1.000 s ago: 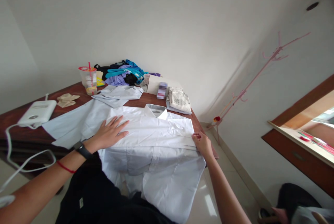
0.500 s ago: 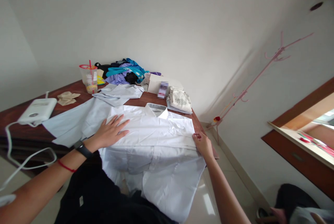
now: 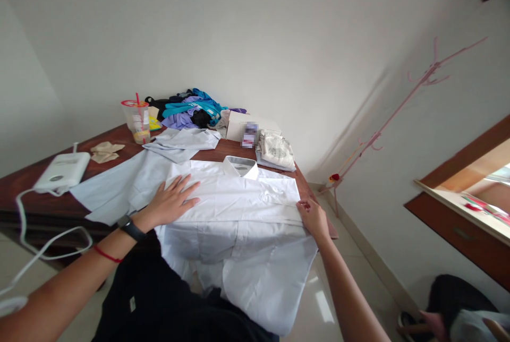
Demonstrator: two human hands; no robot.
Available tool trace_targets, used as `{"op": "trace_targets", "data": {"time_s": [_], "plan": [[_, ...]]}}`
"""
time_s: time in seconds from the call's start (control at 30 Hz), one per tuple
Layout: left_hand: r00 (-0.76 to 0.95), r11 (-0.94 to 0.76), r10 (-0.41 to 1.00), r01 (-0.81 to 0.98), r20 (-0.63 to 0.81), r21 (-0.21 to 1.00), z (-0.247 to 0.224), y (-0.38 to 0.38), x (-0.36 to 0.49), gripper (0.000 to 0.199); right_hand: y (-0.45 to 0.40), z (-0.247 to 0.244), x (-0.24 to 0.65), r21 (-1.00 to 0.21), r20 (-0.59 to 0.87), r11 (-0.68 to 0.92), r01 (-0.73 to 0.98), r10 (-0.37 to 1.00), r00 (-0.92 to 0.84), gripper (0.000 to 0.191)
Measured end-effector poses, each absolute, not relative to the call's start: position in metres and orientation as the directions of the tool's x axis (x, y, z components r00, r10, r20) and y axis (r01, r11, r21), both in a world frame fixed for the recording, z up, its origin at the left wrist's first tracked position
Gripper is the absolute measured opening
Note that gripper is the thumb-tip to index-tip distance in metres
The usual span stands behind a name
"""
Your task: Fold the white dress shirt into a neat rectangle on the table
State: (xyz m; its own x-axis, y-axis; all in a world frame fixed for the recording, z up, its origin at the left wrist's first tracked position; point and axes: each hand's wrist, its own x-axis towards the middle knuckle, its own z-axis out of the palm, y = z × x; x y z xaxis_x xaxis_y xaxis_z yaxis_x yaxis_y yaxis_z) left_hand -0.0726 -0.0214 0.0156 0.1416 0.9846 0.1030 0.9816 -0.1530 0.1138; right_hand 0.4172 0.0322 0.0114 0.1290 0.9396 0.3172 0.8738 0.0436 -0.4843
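Observation:
A white collared shirt lies spread on the wooden table, its collar towards the wall and its lower part hanging over the front edge. My left hand rests flat on the shirt's left side, fingers spread. At the right edge of the shirt, my right hand has its fingers curled and closed on the fabric. A pale blue-grey sleeve or garment stretches out to the left of the shirt, and a crumpled light garment lies behind it.
On the table are a white corded device, beige cloth, plastic cup with straw, heaped clothes, white box and folded garments. A pink coat rack leans rightward; a drawer juts out.
The view has shifted slightly, so the table and shirt appear a little further right. Both hands keep their places on the shirt.

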Motion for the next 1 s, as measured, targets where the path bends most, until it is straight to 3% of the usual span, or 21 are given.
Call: {"op": "trace_targets", "data": {"time_s": [0.17,0.4,0.57,0.77,0.9,1.0], "plan": [[0.138,-0.146,0.986,0.985,0.088,0.092,0.018,-0.022,-0.071,0.065,0.033,0.013,0.417,-0.477,0.291,0.015,0.879,0.946,0.142,0.028],[0.109,-0.110,0.994,0.988,0.012,0.105,0.030,-0.024,-0.067,0.065,0.033,0.016,0.423,-0.377,0.295,0.013,0.926,0.950,0.107,0.031],[0.094,-0.089,0.995,0.990,-0.040,0.112,0.052,-0.009,-0.053,0.069,0.031,0.022,0.421,-0.361,0.193,-0.053,0.931,0.973,0.130,0.036],[0.237,-0.228,0.971,0.949,-0.019,0.217,0.082,0.061,-0.021,0.083,0.031,0.032,0.426,-0.403,0.052,-0.132,0.906,0.985,0.166,0.038],[0.265,-0.287,0.957,0.922,0.117,0.261,0.085,0.093,0.010,0.081,0.033,0.033,0.430,-0.403,0.036,-0.120,0.907,0.988,0.147,0.038],[0.411,-0.479,0.870,0.835,0.271,0.272,0.078,0.079,0.048,0.075,0.035,0.031,0.431,-0.393,0.034,-0.079,0.916,0.994,0.100,0.040]]}}
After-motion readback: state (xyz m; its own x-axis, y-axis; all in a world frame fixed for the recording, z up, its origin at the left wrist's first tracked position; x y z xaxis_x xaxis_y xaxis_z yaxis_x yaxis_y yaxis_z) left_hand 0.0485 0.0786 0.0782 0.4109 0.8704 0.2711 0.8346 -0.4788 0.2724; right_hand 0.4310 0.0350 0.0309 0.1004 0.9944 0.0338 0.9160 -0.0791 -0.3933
